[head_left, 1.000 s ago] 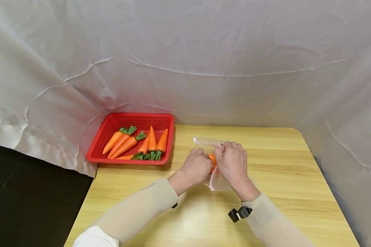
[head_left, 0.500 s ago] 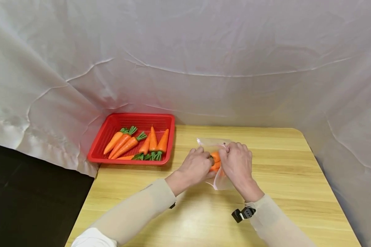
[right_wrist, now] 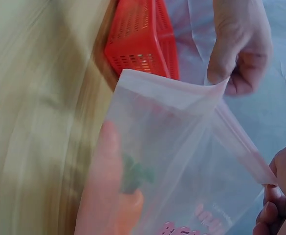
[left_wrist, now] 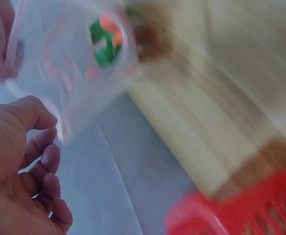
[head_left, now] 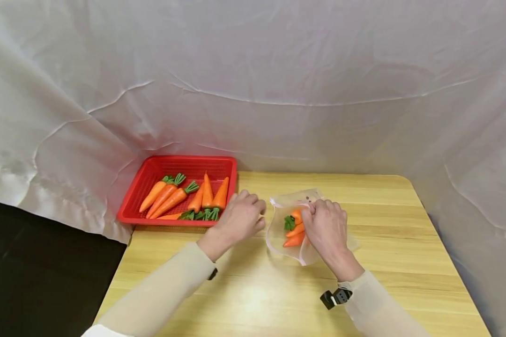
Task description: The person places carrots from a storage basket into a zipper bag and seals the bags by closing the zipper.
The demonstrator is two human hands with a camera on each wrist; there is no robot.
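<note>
Nearest the person, the right hand (head_left: 326, 227) pinches the edge of a clear zip bag (head_left: 284, 243) between thumb and curled fingers, seemingly lifting the mouth so it gapes toward the left and the toy carrots in the bag (head_left: 294, 229) stay put, leaf tops toward the opening. The bag rests on the wooden table (head_left: 388, 262), just in front of the hand. Beside it, apart from the plastic, the left hand (head_left: 241, 219) hovers with loosely curled fingers, holding nothing, between the bag and the red basket (head_left: 137, 196). Farther back, loose carrots (head_left: 194, 199) lie in that basket, below the white cloth backdrop (head_left: 253, 84).
</note>
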